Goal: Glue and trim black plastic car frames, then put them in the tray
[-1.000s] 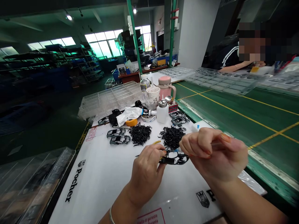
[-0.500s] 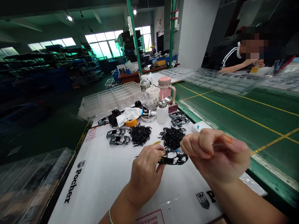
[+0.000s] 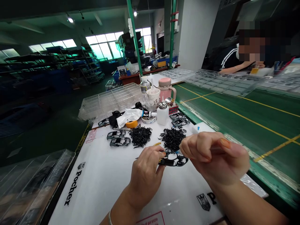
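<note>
- a pink insulated flask (image 3: pixel 164 89) just beside a paper cup (image 3: pixel 153 97)
- a white plastic dispensing bottle (image 3: pixel 162 115)
- a roll of orange tape (image 3: pixel 131 124)
- a clear compartmented plastic tray (image 3: pixel 110 101)
- a green worktop (image 3: pixel 234 118) marked with yellow lines
- a co-worker (image 3: pixel 225 61) in a dark striped jacket
- metal storage racks (image 3: pixel 77 64)

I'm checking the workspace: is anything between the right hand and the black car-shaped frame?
Nothing visible: the right hand is right at the glossy black openwork car-shaped frame, which the left hand holds.
</note>
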Motion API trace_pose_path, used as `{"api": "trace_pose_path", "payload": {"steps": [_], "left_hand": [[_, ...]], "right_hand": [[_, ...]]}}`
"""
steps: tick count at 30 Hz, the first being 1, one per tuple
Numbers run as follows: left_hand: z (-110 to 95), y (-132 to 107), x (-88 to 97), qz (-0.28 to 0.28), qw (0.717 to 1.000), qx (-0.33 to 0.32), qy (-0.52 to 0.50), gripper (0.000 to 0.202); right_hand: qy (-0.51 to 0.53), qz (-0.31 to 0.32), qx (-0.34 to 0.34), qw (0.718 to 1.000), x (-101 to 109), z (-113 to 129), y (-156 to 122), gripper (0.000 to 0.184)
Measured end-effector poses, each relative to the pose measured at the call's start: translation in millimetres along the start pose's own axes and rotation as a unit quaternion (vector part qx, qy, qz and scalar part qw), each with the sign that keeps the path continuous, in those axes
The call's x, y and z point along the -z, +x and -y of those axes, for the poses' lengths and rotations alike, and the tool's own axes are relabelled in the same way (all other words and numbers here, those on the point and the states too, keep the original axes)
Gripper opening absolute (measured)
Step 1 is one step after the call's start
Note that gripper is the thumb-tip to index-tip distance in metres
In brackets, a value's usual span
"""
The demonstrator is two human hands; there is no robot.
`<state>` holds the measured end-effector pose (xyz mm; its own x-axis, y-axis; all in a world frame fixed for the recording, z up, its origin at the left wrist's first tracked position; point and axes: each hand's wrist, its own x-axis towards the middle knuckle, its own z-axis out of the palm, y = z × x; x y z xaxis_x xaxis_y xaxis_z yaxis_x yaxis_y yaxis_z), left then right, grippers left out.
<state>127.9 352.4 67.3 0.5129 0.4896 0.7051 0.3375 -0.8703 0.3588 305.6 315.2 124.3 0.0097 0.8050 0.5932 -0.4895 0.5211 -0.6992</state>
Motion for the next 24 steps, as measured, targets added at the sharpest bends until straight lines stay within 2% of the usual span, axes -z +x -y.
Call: {"api": "trace_pose_path", "payload": {"steps": [4,7,8,10,12,13,15,17,19,21,24], "left_hand": [[1,1,0.4,0.002,1.000,0.000,-0.001,0.032],[2,0,1.7,-0.008,1.000,0.006,-0.002,0.030],[3,-1,2.2,-0.013,1.000,0.018,-0.006,0.029],[7,-1,2.9,-0.025,0.996,0.076,-0.035,0.027],[13,-1,3.8,-0.041,0.975,0.190,-0.113,0.029],[17,1,4.4,-0.052,0.950,0.254,-0.171,0.034],[25,4,6.7,-0.102,0.873,0.369,-0.303,0.044],[34,8,10.4,-0.177,0.774,0.442,-0.418,0.049],[41,11,15.0,-0.245,0.693,0.474,-0.485,0.045],[45,13,20.4,-0.282,0.650,0.477,-0.520,0.037],[47,12,30.4,-0.310,0.636,0.455,-0.541,0.030]], "right_hand": [[-0.057,0.077,-0.004,0.995,7,-1,0,0.042],[-0.061,0.087,0.021,0.994,15,7,4,0.041],[-0.058,0.075,0.043,0.995,18,11,5,0.043],[-0.061,0.010,0.101,0.993,26,23,9,0.048],[-0.091,-0.103,0.151,0.979,34,36,12,0.049],[-0.113,-0.163,0.164,0.966,39,41,14,0.047],[-0.167,-0.254,0.165,0.938,52,48,17,0.041],[-0.225,-0.294,0.139,0.918,69,48,20,0.039],[-0.262,-0.301,0.095,0.912,88,41,21,0.040],[-0.269,-0.293,0.033,0.917,105,30,19,0.044],[-0.257,-0.278,-0.035,0.925,122,18,14,0.037]]}}
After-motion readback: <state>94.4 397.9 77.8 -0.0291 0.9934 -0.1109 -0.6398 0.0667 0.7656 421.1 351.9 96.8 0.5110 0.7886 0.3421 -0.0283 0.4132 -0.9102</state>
